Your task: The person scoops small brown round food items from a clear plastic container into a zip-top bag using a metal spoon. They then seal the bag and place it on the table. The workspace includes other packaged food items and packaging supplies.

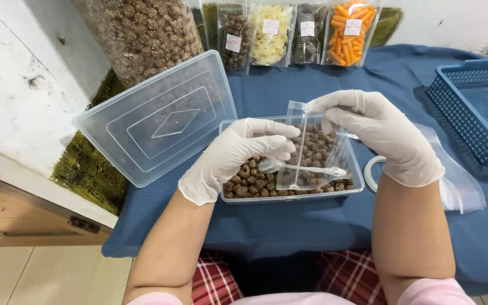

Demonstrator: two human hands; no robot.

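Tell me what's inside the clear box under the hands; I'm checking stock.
The clear box holds brown round snack balls and a clear plastic spoon. The small clear bag and both gloved hands cover the middle.

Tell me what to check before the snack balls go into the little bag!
1. Little clear bag held in both gloved hands, left hand and right hand: ok.
2. Bag mouth open wide enough: cannot tell; the right hand pinches its top corner.
3. Bag over the clear box of brown snack balls, so spills would likely fall back in: ok.
4. Spoon within reach, lying in the box: ok.
5. Box lid off, leaning aside to the left: ok.
6. Gloves on both hands: ok.
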